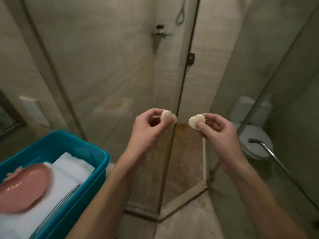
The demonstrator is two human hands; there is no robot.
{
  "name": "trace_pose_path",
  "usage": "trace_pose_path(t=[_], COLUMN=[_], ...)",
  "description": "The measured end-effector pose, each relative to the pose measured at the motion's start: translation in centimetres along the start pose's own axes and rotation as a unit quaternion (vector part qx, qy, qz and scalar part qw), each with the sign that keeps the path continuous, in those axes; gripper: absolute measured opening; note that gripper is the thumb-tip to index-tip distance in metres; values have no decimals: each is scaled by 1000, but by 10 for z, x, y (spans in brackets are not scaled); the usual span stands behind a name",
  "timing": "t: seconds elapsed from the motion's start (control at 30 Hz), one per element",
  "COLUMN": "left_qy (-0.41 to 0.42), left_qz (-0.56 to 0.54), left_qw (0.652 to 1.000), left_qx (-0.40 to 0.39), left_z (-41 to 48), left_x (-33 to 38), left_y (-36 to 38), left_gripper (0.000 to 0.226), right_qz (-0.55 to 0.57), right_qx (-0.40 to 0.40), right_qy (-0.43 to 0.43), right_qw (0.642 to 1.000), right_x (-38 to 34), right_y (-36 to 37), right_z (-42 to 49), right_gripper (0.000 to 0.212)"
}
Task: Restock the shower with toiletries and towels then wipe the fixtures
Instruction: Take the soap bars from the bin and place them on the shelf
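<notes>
glass door edge (184, 75) between hands (148, 125) (216, 129)

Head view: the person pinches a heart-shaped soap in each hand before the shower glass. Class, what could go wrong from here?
1. The left hand and right hand only pinch the left soap and right soap; either could slip and fall to the shower floor.
2. Both hands are full near the glass door; a soap might knock its edge.
3. The pink dish lies loose on the towels in the blue tub and may slide.
</notes>
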State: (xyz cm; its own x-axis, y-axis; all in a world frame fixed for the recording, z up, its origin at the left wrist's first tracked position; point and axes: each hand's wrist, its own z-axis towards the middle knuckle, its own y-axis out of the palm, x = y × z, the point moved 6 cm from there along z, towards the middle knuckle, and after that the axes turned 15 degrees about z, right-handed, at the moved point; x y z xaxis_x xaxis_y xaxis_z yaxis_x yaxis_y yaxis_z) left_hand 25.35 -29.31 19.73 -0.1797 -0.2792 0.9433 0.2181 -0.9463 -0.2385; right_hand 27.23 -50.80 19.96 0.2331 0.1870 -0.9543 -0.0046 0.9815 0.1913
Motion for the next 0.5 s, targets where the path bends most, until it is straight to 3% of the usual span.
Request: trace_pose_path(t=[0.17, 0.33, 0.5], left_qy=[56, 30, 33], left_qz=[-33, -92, -81], left_qw=[997, 993, 993], left_qx=[-38, -71, -80], left_z=[33, 70, 126], left_x=[47, 48, 50], left_y=[57, 116, 172], left_gripper=[25, 25, 26], right_qz=[39, 50, 56], right_qx=[43, 65, 62], right_qy=[-38, -49, -59], right_qw=[998, 995, 995], right_x=[-38, -39, -34], right_y=[-44, -88, -126], right_z=[24, 65, 133], right_gripper=[21, 19, 19])
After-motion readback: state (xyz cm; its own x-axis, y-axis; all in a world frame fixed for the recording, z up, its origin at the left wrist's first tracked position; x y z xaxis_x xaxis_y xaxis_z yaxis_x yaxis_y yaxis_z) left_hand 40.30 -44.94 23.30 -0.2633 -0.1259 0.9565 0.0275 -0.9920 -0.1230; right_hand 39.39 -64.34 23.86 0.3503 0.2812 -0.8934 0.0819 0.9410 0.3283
